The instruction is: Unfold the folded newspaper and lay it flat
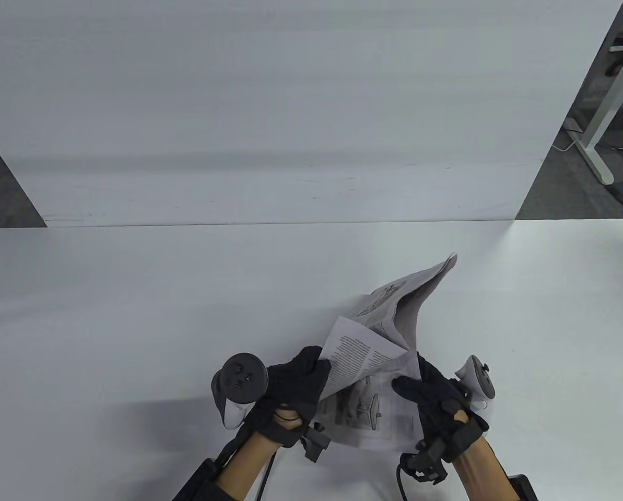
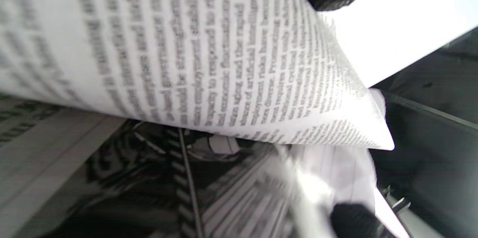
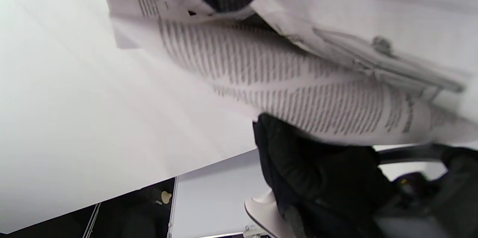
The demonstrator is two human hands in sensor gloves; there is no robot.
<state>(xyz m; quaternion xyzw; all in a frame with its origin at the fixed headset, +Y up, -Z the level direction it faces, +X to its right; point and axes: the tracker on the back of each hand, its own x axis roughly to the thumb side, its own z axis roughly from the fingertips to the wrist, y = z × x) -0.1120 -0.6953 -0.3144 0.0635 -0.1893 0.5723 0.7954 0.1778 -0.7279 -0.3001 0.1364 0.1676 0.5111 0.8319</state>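
A partly unfolded newspaper (image 1: pixel 379 365) sits near the front edge of a white surface (image 1: pixel 133 313), a little right of centre, held between two black-gloved hands. The left hand (image 1: pixel 295 389) grips the paper's left edge, where a printed page curls up and over toward the right. The right hand (image 1: pixel 434 396) holds the right side, its thumb pressed on top of the lower sheet, which shows a dark picture and lies low over the surface. A further flap of the newspaper rises away from the hands and comes to a peak pointing toward the far right. The left wrist view is filled by the curled page of blurred text (image 2: pixel 209 55). Wide bare surface stretches left, right and beyond the paper, up to a white panel (image 1: pixel 290 104) standing along the far edge.
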